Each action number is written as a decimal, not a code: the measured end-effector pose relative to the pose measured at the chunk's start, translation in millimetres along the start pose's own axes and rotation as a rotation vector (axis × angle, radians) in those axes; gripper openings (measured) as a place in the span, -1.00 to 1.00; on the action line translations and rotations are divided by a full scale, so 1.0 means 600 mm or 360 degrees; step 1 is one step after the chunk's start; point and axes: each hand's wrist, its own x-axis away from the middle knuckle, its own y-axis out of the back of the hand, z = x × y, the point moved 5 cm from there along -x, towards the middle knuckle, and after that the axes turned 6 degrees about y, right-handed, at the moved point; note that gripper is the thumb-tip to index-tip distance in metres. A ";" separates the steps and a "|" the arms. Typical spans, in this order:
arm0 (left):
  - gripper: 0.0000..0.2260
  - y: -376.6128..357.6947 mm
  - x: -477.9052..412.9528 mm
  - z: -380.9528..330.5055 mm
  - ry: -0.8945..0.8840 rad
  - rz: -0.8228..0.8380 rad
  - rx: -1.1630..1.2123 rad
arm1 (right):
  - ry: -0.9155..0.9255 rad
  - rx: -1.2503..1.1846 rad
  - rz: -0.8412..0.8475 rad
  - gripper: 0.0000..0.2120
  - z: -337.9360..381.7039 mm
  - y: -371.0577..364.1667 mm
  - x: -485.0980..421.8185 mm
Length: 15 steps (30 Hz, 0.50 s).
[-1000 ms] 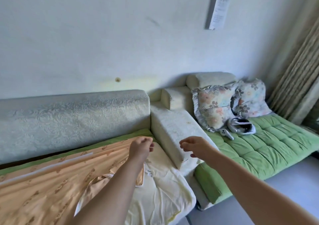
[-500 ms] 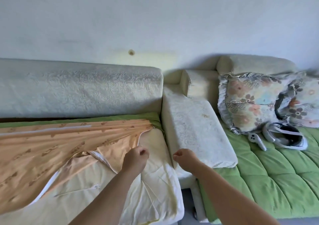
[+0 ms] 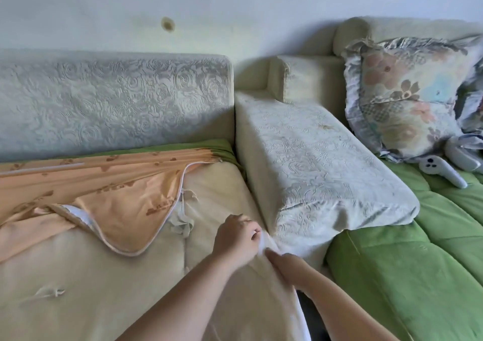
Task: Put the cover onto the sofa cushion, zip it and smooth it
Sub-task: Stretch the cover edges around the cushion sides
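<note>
The right hand (image 3: 286, 262) is blurred and half sunk at the right edge of the cushion (image 3: 78, 275), so I cannot tell whether it grips. Just beside it, the left hand (image 3: 236, 238) curls its fingers round a fold of the cushion. The cushion lies flat on the sofa (image 3: 104, 105), its long axis running left to right and its left end cut off. The cover (image 3: 109, 191) lies over its far left part, with its open edge flapped back.

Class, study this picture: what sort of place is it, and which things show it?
Most likely a home living room: a sofa backrest, a floral pillow on a green mat, and a half-covered cushion.
</note>
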 end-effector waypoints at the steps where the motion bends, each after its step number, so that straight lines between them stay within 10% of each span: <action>1: -0.77 -0.023 -0.011 0.001 -0.0062 -0.0031 -0.0030 | 0.0079 -0.0294 0.0152 -0.47 -0.007 -0.015 -0.020; 7: -0.68 -0.083 -0.031 0.019 -0.0172 -0.0277 -0.0171 | 0.0676 -0.1337 0.0655 -0.59 -0.040 -0.050 -0.064; 15: -0.55 -0.078 -0.040 -0.060 0.0072 0.0353 -0.0903 | 0.0947 -0.1145 0.0431 -0.77 -0.046 -0.080 -0.034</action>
